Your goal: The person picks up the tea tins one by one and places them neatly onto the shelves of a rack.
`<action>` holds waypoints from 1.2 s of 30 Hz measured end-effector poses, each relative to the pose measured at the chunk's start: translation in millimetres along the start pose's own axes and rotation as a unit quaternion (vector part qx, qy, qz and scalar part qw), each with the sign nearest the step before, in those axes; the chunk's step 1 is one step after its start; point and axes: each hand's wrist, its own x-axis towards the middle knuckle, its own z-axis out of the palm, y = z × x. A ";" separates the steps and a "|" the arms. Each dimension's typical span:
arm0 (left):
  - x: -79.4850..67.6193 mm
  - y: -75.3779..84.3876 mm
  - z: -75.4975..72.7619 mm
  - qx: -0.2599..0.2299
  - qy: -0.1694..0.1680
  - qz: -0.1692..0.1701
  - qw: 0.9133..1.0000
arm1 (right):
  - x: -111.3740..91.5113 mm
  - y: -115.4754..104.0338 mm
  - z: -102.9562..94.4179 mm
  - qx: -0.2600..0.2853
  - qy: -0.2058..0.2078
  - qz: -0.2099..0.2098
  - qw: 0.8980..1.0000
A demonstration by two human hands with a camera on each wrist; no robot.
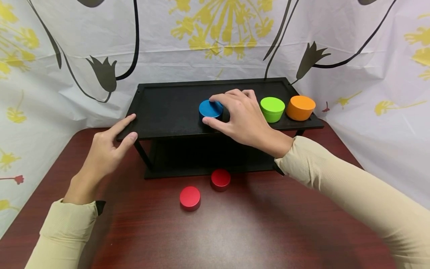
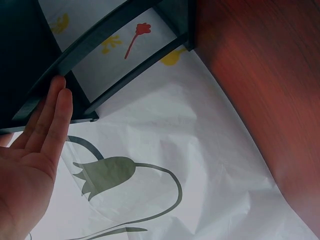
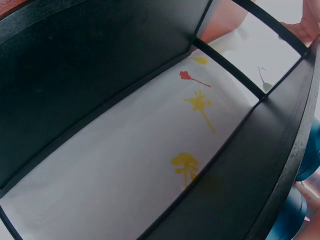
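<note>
In the head view my right hand reaches over the top of a black two-tier shelf. Its thumb and index finger are curled about a short round blue tin, gripping it. Two blue rounded surfaces show at the right edge of the right wrist view; whether they belong to one tin or two I cannot tell. My left hand rests at the shelf's left front corner, fingers extended along its side, seen also in the left wrist view. A green tin and an orange tin stand right of my right hand.
Two red tins stand on the dark red-brown table in front of the shelf. The shelf's lower tier sits just behind them. A white cloth with printed flowers hangs behind and to both sides.
</note>
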 end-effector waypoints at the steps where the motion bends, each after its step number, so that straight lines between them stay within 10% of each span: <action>1: 0.1 0.0 0.0 -0.001 0.000 -0.001 1.000 | 0.2 0.0 0.0 -0.001 -0.003 0.004 1.000; 36: 0.7 2.2 -0.5 0.000 -0.005 -0.005 1.000 | -2.8 -3.0 -6.7 -0.026 0.000 0.026 0.999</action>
